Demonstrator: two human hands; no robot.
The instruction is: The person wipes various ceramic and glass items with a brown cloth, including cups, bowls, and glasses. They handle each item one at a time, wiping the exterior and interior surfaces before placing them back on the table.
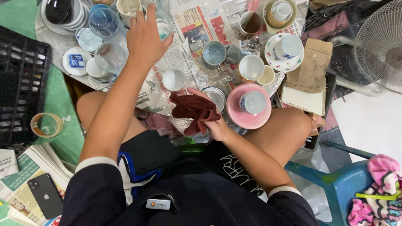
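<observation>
**A:** Where are my hands?

**B:** Your left hand (144, 35) is stretched far out over the newspaper-covered surface (188, 25). Its fingers wrap around a clear drinking glass (161, 23), which sits at the far side, just right of a bluish glass tumbler (104, 21). Your right hand (215, 125) is close to you, near your knees, and its fingers are clenched on a dark red cloth (193, 109) that bunches up and hangs over the near edge of the crockery.

**A:** What lies around the cloth?

**B:** Just beyond it stands a small white cup (173, 79). To its right, touching or nearly touching the cloth, is a blue-rimmed bowl (217, 98), and right of that a pink saucer (247, 115) carrying a white cup with a blue pattern (253, 101).

**A:** And near the glass?

**B:** A ribbed clear glass (109, 57) lies nearer you on the left, beside a small white dish with a blue square (76, 61). A stack of plates topped by a dark bowl (63, 12) is at the far left corner. Toward the right are a pale blue cup (214, 53), a white bowl (251, 67) and a flowered saucer with an upturned cup (287, 48).

**A:** Anything off the surface?

**B:** A black crate (23, 79) and a roll of tape (46, 124) on your left, a black phone (46, 196) on newspapers near your left elbow, a white fan (383, 46) far right, and a blue plastic chair (339, 182) near right.
</observation>
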